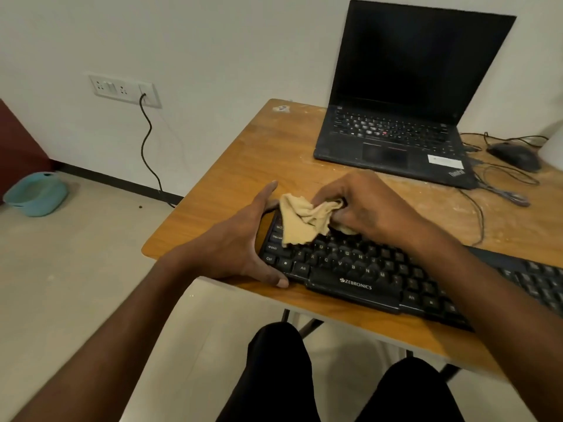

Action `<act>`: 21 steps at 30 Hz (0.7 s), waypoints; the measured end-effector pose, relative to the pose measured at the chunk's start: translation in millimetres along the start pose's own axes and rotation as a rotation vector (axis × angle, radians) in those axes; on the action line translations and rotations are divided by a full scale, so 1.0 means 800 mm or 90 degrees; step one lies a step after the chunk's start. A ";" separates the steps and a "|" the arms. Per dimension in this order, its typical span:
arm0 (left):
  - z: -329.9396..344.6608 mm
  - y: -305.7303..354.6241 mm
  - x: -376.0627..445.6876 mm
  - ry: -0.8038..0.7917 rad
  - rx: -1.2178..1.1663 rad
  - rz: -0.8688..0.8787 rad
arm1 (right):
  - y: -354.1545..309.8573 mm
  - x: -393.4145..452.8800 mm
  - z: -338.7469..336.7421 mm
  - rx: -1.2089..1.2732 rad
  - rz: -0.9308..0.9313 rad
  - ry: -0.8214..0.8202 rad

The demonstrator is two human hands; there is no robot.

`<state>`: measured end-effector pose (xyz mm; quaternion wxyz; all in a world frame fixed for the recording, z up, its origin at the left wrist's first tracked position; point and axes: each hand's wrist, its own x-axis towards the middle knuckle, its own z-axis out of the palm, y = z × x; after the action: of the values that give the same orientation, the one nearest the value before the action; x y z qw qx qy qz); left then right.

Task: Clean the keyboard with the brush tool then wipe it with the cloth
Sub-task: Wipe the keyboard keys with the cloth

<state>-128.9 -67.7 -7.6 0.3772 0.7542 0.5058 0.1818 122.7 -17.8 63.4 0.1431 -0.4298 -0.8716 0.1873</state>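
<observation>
A: Grip first. What did the right hand (362, 205) have?

B: It had bunched the crumpled tan cloth (304, 222) in curled fingers and was pressing it down on the upper left keys of the flat black plastic keyboard (359, 269). Loose folds of cloth spilled out toward the keyboard's left end.

A: And the left hand (243, 239)?

B: It clamped the keyboard's left end, thumb on the near edge just below the Ctrl key, fingers curved round the far corner. It served as a brace, I judged, not a wiping hand.

A: Where did the keyboard sit?

B: Along the near edge of the worn orange-brown wooden table (243, 153), slanted, with its right end running out of frame.

A: How far along was the task?

B: The cloth stage was under way. No brush tool was visible anywhere, so I took the brushing as finished, though I could not confirm it. The cloth covered only the left upper rows; the middle, lower rows and right side looked still to be wiped.

A: Any writing?

B: "ZEBRONICS" in white on the keyboard's front lip. Key legends read Ctrl, Alt, Shift and Caps Lock, plus letters such as Z, X, C, V, B. Beyond the keyboard stood an open black laptop (405, 95) with a dark screen; its corner badge looked like ThinkPad, upside down and blurred. A white sticker beside it was unreadable.

A: Anything else beyond the keyboard?

B: A black wired mouse (515, 155) to the laptop's right, cable looping back toward the keyboard.
</observation>
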 end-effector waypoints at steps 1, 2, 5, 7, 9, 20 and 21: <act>0.000 -0.002 0.001 -0.004 -0.008 0.004 | 0.008 -0.008 -0.009 -0.008 0.025 -0.008; 0.000 -0.004 0.002 -0.007 -0.010 0.006 | 0.014 -0.016 -0.016 -0.015 0.048 -0.004; -0.001 -0.007 0.003 -0.009 -0.008 0.011 | 0.014 -0.020 -0.010 -0.024 0.074 0.039; -0.001 -0.005 0.002 -0.013 -0.013 0.015 | -0.004 -0.006 0.010 -0.009 0.055 0.071; -0.001 -0.003 0.002 -0.016 -0.008 0.021 | -0.022 0.017 0.032 0.029 0.016 0.083; 0.000 -0.004 0.002 0.003 0.019 0.037 | 0.003 -0.033 0.001 0.061 0.032 0.021; 0.000 -0.004 0.003 0.004 0.021 0.037 | 0.000 -0.034 0.004 0.068 0.036 0.032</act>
<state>-130.1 -65.1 -10.3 0.3577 0.7740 0.4878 0.1870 137.2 -40.6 58.1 0.1825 -0.4502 -0.8442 0.2266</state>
